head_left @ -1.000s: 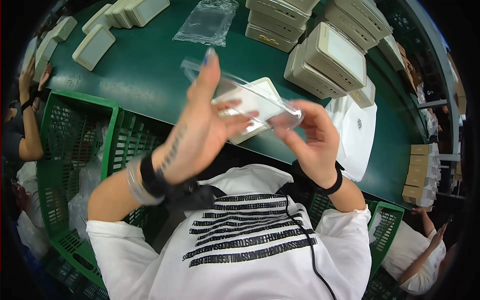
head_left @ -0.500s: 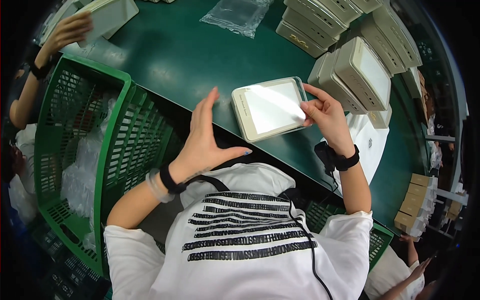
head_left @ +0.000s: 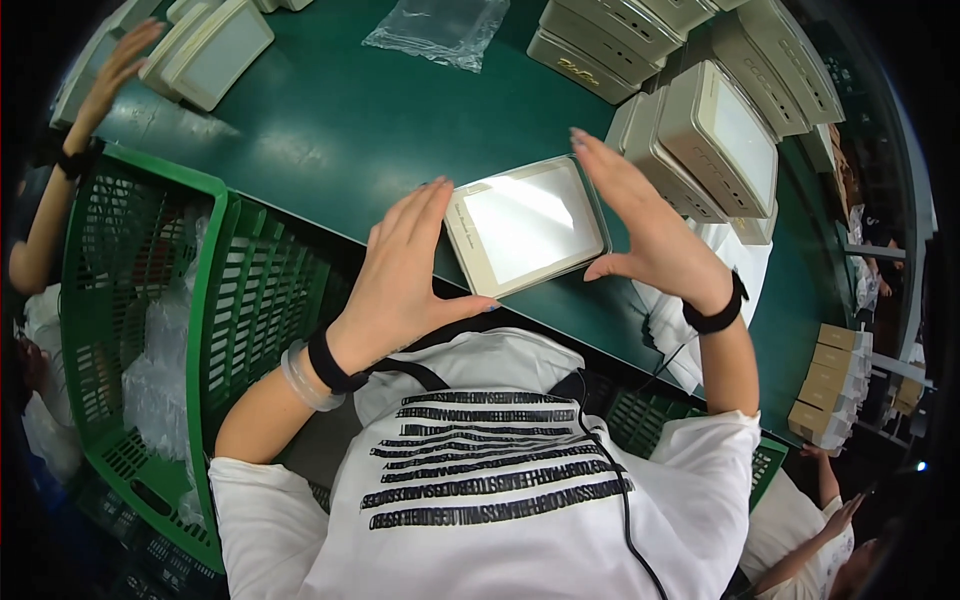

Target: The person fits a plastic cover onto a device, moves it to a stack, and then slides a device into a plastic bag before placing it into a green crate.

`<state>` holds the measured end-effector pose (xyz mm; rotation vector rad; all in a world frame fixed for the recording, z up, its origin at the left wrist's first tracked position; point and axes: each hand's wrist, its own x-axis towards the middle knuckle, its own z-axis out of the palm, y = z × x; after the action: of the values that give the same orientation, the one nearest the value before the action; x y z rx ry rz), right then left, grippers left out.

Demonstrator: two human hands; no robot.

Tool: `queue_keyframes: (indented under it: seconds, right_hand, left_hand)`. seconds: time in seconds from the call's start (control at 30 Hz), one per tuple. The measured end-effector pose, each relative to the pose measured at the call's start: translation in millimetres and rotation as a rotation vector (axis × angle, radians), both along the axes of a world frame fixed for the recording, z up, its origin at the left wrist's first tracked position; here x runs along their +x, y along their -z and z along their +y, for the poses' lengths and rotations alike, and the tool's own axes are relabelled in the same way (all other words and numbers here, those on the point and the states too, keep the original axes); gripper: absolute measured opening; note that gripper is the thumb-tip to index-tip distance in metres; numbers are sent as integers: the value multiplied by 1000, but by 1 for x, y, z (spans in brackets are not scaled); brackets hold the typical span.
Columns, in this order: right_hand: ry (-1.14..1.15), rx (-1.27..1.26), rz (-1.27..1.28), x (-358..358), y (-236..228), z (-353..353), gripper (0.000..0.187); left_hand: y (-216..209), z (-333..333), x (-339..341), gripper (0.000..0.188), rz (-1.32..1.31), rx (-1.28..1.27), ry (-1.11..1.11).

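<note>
A beige, box-shaped device (head_left: 465, 235) with a large glossy white screen lies face up at the table's near edge. A thin clear plastic cover appears to fit round it, its rim showing along the right side. My left hand (head_left: 390, 265) is open at the device's left side, fingers stretched along its edge and thumb by the near corner; whether it touches is hard to tell. On the other side my right hand (head_left: 660, 235) is open too, thumb and fingers spread around the right edge with a small gap.
Similar beige devices (head_left: 715, 140) stand stacked at the right and far right. Clear plastic bags (head_left: 435, 30) lie at the far side. A green crate (head_left: 205, 300) holding clear plastic stands at the left. Another person's hand (head_left: 115, 75) is near more devices (head_left: 215, 55) at far left.
My right hand has let go of the clear cover's right edge and spread open. My left hand has come up against the device's left side. The other person's hand has moved off a device.
</note>
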<state>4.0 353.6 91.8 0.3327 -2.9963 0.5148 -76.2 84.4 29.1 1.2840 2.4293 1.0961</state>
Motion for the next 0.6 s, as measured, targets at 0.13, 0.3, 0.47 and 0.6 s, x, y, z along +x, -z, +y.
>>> queue_keyframes:
  seconds: [0.13, 0.3, 0.47, 0.6]
  right_hand:
    - [-131, -125, -274, -14, 5, 10, 112]
    - [-128, -161, -454, -20, 4, 15, 115]
    - [-104, -185, -434, -23, 9, 15, 116]
    - [-74, -175, -457, -31, 5, 9, 117]
  left_hand:
    - [-12, 4, 1, 102, 19, -81, -6]
    - [-22, 8, 2, 104, 16, -202, -25]
    - [-29, 13, -2, 102, 54, -299, -21]
    - [-35, 13, -2, 105, 48, -346, -20]
